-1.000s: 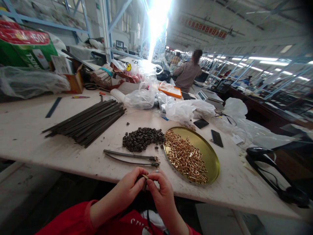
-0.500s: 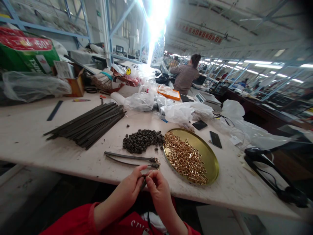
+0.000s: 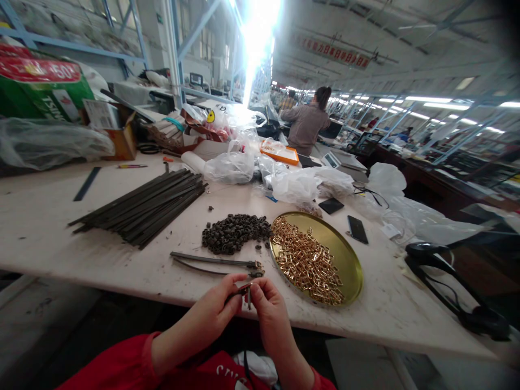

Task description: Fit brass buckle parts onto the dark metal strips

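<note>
My left hand (image 3: 222,301) is closed on a dark narrow strap (image 3: 249,299), whose short end hangs down between my hands. My right hand (image 3: 268,303) pinches at the same spot, where a small gold glint, apparently a buckle, shows; the fingers hide most of it. Just beyond my fingers, two dark straps with gold buckles (image 3: 215,260) lie on the table (image 3: 134,273). Behind them is a heap of small dark loops (image 3: 233,233). To the right, a round gold tray (image 3: 348,254) holds a pile of gold buckles (image 3: 306,260).
A bundle of long dark strips (image 3: 140,208) lies at the left. Crumpled plastic bags (image 3: 298,187) line the back, near an orange-rimmed box (image 3: 280,153). A phone (image 3: 357,229) and a black headset-like object (image 3: 450,292) are at the right. Another person (image 3: 306,127) stands beyond.
Both hands have shifted slightly, and my right fingers have turned. The strap's short end now hangs straight down between my hands, more visible than before. The camera view has moved slightly.
</note>
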Demonstrator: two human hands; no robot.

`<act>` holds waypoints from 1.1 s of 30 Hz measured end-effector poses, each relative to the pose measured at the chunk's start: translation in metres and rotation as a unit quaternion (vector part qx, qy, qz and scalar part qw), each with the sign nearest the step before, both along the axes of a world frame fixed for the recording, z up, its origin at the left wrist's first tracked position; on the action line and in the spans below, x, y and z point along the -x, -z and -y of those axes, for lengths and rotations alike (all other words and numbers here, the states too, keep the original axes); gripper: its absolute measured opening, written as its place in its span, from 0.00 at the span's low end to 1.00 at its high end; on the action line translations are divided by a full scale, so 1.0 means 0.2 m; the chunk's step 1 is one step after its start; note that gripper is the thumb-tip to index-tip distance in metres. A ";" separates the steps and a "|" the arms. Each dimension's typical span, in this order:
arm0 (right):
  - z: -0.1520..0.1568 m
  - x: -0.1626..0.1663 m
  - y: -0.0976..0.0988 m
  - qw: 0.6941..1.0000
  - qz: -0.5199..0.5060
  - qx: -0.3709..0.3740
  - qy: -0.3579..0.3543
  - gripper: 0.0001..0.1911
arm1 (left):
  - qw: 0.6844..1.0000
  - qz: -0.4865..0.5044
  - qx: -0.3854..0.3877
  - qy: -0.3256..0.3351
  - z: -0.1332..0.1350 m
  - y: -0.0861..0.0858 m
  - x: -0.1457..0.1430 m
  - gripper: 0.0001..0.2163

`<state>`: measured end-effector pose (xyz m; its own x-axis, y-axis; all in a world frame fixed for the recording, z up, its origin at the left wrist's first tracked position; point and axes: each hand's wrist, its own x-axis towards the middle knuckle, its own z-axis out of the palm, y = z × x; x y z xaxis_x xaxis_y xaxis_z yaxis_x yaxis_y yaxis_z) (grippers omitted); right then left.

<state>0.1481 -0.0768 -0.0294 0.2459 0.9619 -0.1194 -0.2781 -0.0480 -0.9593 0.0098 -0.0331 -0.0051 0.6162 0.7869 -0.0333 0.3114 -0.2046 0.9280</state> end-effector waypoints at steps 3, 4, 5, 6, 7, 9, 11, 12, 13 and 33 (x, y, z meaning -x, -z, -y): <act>0.01 0.01 0.02 0.997 -0.069 0.003 -0.020 0.13 | 1.000 0.009 -0.008 0.005 0.01 0.01 0.00 0.20; 0.01 0.02 0.02 0.994 -0.102 0.007 -0.025 0.13 | 1.000 0.006 0.003 0.012 0.01 0.01 0.00 0.21; 0.01 0.03 0.02 0.990 -0.134 0.013 -0.032 0.13 | 1.000 0.005 0.015 0.018 0.01 0.01 0.00 0.22; 0.01 0.04 0.02 0.986 -0.163 0.018 -0.041 0.14 | 0.999 0.008 0.025 0.023 0.01 0.01 0.00 0.22; 0.01 0.05 0.01 0.981 -0.187 0.020 -0.051 0.16 | 0.999 0.014 0.033 0.030 0.00 0.01 0.01 0.22; 0.01 0.06 0.00 0.971 -0.224 0.017 -0.076 0.17 | 0.997 0.034 0.054 0.048 -0.01 0.01 0.01 0.21; 0.00 0.08 0.00 0.963 -0.253 0.011 -0.088 0.17 | 0.993 0.060 0.087 0.060 -0.02 0.02 0.01 0.19; -0.01 0.09 0.01 0.960 -0.266 0.014 -0.084 0.17 | 0.990 0.072 0.107 0.057 -0.03 0.02 0.00 0.19; -0.02 0.09 0.02 0.959 -0.273 0.021 -0.075 0.17 | 0.987 0.086 0.124 0.050 -0.03 0.03 0.00 0.18; -0.66 -0.33 0.13 0.808 0.586 0.040 -0.046 0.10 | 0.985 0.016 0.162 -0.056 -0.32 0.11 -0.08 0.22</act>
